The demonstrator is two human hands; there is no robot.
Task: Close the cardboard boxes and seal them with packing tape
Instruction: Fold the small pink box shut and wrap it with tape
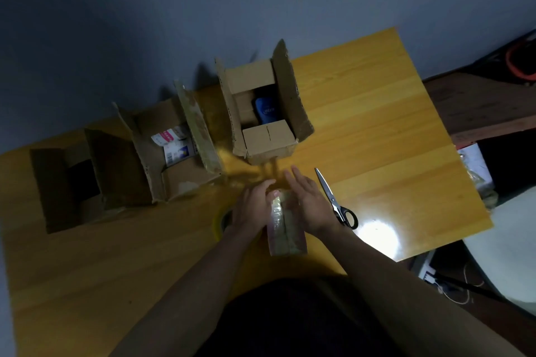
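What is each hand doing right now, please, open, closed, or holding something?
Left hand: fingers curled round the roll of packing tape, holding it.
Right hand: open, straight fingers resting against the roll's other side.

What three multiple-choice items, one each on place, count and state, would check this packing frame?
1. Where do the scissors lie?
A. on the table right of the right hand
B. inside the middle box
C. left of the left hand

2. How many boxes stand on the table with flaps open?
A. one
B. three
C. five

3. What is the state of the far box?
A. taped shut
B. crushed flat
C. open, a blue item showing inside

Answers:
1. A: the scissors lie on the wood just beyond the right hand.
2. B: the left box, the middle box and the far box all have flaps up.
3. C: its side flaps stand up and a blue item shows between them.
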